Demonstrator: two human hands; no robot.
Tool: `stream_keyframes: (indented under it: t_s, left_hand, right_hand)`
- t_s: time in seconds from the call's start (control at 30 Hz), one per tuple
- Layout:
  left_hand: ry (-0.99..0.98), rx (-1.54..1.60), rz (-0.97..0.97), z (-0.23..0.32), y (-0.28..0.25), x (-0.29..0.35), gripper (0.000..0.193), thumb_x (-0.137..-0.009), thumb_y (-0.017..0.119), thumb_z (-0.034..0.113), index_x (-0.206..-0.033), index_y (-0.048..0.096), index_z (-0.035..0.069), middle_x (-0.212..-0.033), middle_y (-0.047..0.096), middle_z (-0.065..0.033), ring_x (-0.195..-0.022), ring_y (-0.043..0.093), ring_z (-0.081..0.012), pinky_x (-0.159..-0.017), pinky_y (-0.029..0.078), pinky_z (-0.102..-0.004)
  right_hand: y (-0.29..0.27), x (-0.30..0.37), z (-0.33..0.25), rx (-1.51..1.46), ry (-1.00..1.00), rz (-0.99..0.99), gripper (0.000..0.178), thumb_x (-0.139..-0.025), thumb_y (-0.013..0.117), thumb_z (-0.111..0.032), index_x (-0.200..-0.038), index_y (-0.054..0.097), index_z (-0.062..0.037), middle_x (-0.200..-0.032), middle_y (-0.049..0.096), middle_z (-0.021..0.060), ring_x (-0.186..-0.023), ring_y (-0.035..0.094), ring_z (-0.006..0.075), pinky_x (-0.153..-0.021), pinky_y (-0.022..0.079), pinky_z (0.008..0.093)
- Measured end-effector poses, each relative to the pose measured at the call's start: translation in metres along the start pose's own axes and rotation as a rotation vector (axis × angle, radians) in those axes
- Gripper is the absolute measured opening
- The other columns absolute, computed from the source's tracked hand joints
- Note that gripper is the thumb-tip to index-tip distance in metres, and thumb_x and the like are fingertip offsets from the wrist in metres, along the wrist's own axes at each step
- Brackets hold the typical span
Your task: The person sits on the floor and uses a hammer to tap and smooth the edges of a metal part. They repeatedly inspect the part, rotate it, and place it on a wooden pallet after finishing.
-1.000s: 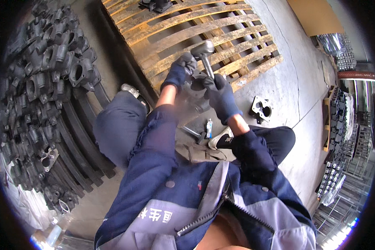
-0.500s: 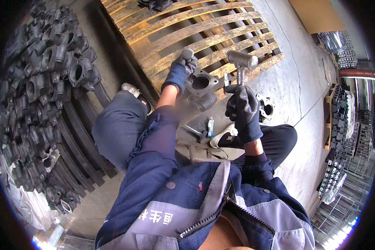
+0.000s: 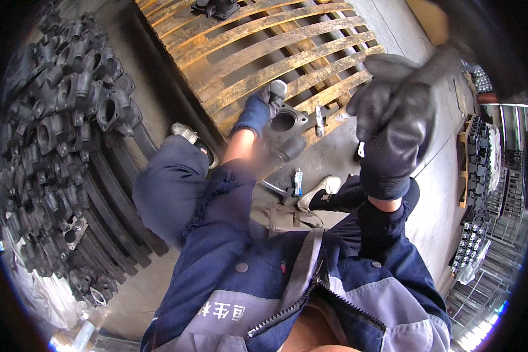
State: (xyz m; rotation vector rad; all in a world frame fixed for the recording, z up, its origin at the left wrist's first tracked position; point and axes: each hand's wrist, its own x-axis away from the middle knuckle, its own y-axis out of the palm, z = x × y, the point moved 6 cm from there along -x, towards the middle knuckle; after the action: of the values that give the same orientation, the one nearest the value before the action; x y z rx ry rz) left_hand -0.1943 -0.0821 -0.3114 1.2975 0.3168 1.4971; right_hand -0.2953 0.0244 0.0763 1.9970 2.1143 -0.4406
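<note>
My left hand [image 3: 260, 110], in a dark glove, is closed round a short metal bar with a round flat end [image 3: 278, 89]. It rests against a dark flanged metal casting [image 3: 296, 118] with a wide round bore, at the pallet's near edge. The bar's lower end is hidden. Raised close to the camera on the right, my gloved right hand [image 3: 398, 120] grips a hammer by its handle [image 3: 437, 66]. The hammer's dark head [image 3: 481, 35] looms blurred at the upper right.
Under the casting lies a wooden pallet [image 3: 264, 44], with another dark casting [image 3: 216, 7] at its far side. A large heap of castings [image 3: 58, 135] fills the left. On the floor are a second hammer [image 3: 286, 192] and a small tube [image 3: 298, 182]. Stacked parts [image 3: 478, 170] stand far right.
My right hand has swung the hammer up and to the right, closer to the camera. My left hand, with the bar, has shifted slightly right and nearer.
</note>
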Motion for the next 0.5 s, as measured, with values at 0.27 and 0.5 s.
stream_keyframes:
  t_s: [0.27,0.5]
  left_hand:
    - [-0.559,0.828,-0.478,0.018,0.034,0.023,0.012,-0.093,0.051,0.018,-0.093,0.054,0.007,-0.079,0.055,-0.0112,-0.066,0.054,-0.0175,-0.055,0.047,-0.0265]
    - [0.922,-0.916,-0.255,0.076,0.033,0.056,0.013,-0.085,0.055,-0.005,-0.084,0.049,0.007,-0.083,0.065,-0.0062,-0.076,0.061,-0.0156,-0.069,0.051,-0.0304]
  right_hand:
    - [-0.018,0.079,0.174,0.184,0.651,0.139,0.03,-0.096,0.054,-0.035,-0.095,0.059,-0.0058,-0.074,0.06,0.0036,-0.054,0.05,0.0098,-0.047,0.04,0.026]
    - [-0.026,0.087,0.116,0.034,0.702,0.022,0.048,-0.095,0.05,-0.05,-0.095,0.059,-0.003,-0.059,0.053,0.0023,-0.045,0.047,0.0078,-0.038,0.036,0.021]
